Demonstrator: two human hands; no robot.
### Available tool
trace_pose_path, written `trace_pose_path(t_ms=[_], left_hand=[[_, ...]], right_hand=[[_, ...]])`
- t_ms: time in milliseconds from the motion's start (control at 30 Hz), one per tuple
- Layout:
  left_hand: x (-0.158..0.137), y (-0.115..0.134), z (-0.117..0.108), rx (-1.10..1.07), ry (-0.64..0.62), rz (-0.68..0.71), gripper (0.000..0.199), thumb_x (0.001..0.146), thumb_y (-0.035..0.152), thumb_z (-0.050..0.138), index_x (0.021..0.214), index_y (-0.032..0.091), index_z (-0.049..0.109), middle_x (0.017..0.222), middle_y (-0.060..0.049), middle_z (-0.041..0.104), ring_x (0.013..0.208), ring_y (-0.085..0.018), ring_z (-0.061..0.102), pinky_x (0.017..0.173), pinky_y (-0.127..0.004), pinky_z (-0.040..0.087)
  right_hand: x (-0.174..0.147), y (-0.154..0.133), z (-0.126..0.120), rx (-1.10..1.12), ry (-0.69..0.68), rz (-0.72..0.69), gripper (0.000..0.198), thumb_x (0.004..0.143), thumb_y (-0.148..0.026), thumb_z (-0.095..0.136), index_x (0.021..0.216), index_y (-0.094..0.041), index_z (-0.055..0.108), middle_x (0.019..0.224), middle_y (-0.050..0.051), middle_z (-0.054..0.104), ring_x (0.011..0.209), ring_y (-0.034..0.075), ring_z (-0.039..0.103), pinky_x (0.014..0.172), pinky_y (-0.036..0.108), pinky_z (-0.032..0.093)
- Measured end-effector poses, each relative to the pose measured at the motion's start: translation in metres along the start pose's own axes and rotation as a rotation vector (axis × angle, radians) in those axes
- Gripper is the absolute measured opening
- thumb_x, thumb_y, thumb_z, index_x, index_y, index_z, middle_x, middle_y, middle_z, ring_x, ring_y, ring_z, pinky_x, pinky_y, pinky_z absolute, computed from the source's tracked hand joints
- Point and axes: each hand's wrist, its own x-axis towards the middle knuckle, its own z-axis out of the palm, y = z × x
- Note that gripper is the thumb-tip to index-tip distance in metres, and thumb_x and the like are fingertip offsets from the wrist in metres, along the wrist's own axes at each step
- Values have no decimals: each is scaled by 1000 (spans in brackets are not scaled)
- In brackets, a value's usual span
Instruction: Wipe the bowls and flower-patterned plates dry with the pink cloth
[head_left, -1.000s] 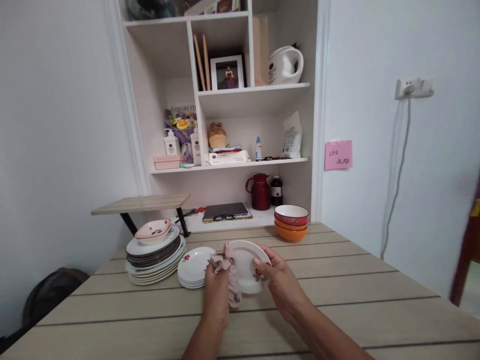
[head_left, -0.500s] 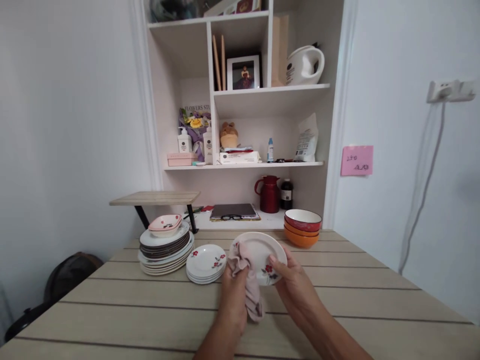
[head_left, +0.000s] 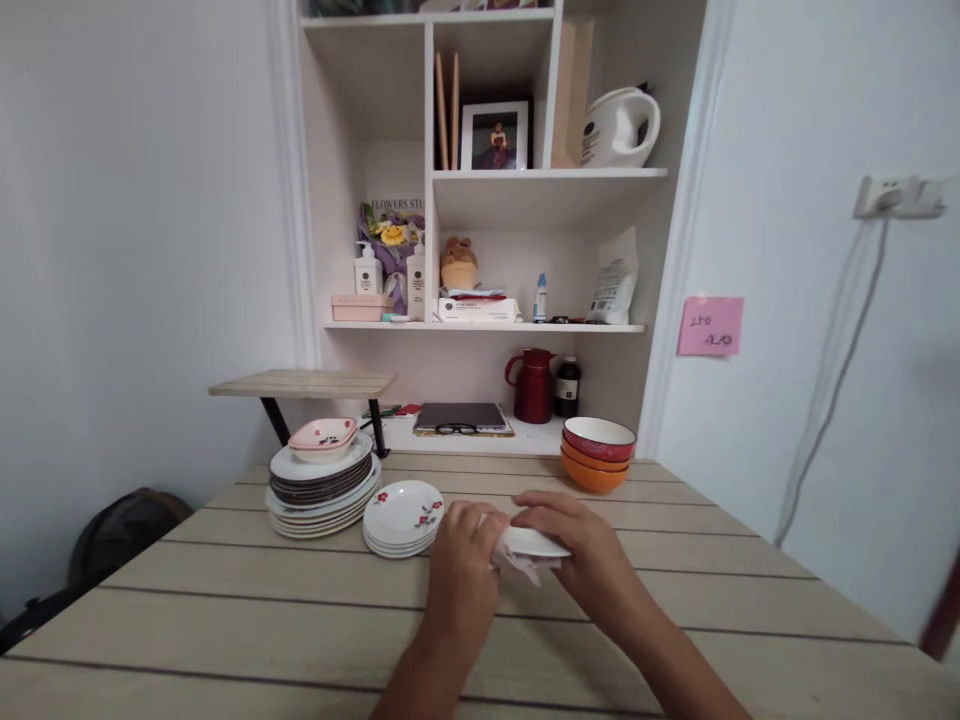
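White ceramic plate with a curved rim [head_left: 535, 541]: where is it now?

Raised above the pale, planked wooden desk [head_left: 300, 622], tipped nearly edge-on between the two hands.

What else is there, biggest first?

A pale wooden riser with black legs [head_left: 304, 383] at the back left. Before it, a tall stack of white and dark brown round plates [head_left: 324, 510]. Back right, a stack of glossy red and orange round bowls [head_left: 596, 458]. Then a low stack of white round plates with red flowers [head_left: 403, 512], just beside the left hand [head_left: 465, 555]. A pink-rimmed square bowl [head_left: 324, 438] tops the tall stack.

And the hands?

The left is curled, gripping a crumpled pale pink cloth [head_left: 517, 562] against the plate. The right hand [head_left: 579, 535] clasps the other end, fingers arched over it; I cannot tell where its thumb presses.

The cloth?

Bunched under the plate, a loose end poking out.
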Motion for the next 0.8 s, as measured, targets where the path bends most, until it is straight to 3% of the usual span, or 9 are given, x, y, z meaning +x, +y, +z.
trace_pose_path(t_ms=[67, 167, 233, 300, 367, 467, 633, 800], left_hand=[[0, -2, 0, 41, -42, 4, 30, 79, 4, 48, 92, 24, 66, 90, -6, 69, 89, -25, 58, 78, -38, 45], [1, -2, 0, -28, 8, -38, 28, 75, 5, 51, 90, 24, 65, 91, -5, 69, 89, -25, 58, 79, -38, 45], [3, -1, 0, -132, 91, -129, 24, 72, 7, 55, 86, 23, 65, 89, -4, 68, 88, -24, 60, 80, -36, 45], [4, 0, -2, -278, 160, -307, 20, 70, 11, 57, 85, 23, 64, 82, -2, 66, 82, -22, 61, 77, -33, 47], [5, 2, -2, -435, 209, -509, 19, 71, 16, 58, 88, 22, 63, 80, -1, 67, 78, -20, 63, 73, -30, 49], [4, 3, 2, -609, 274, -703, 24, 73, 24, 63, 96, 20, 63, 89, -3, 70, 83, -19, 66, 78, -29, 51], [-1, -3, 21, -792, 313, -853, 40, 67, 30, 73, 105, 20, 62, 96, -3, 71, 96, -20, 68, 90, -31, 51], [-7, -13, 29, -761, 197, -879, 41, 62, 29, 77, 100, 21, 64, 92, -4, 72, 94, -21, 68, 89, -32, 52]], right_hand=[[-1, -2, 3, -14, -80, 2, 38, 72, -4, 50, 88, -26, 77, 100, 5, 76, 97, 24, 68, 87, 36, 49], [0, -6, 5, 70, -115, 78, 38, 72, -4, 48, 87, -25, 75, 86, 3, 76, 84, 22, 68, 78, 32, 49], [1, -8, 6, 179, -102, 133, 26, 77, -10, 52, 81, -23, 74, 80, 2, 74, 81, 22, 66, 75, 31, 48], [0, -9, 10, 338, -72, 218, 14, 81, -21, 59, 79, -22, 73, 79, 3, 73, 80, 23, 65, 74, 32, 48], [-1, -9, 17, 553, -7, 340, 16, 82, -32, 65, 88, -21, 74, 83, 3, 74, 80, 23, 65, 74, 33, 48], [-4, -11, 28, 880, 106, 493, 36, 78, -41, 73, 106, -19, 72, 90, 6, 76, 80, 24, 67, 75, 34, 51], [-2, -10, 42, 1216, 303, 675, 42, 69, -35, 84, 103, -13, 71, 87, 9, 78, 78, 23, 72, 76, 34, 57], [5, 13, 42, 1392, 514, 766, 49, 74, -18, 78, 120, -13, 63, 93, 10, 79, 81, 24, 75, 82, 39, 61]])
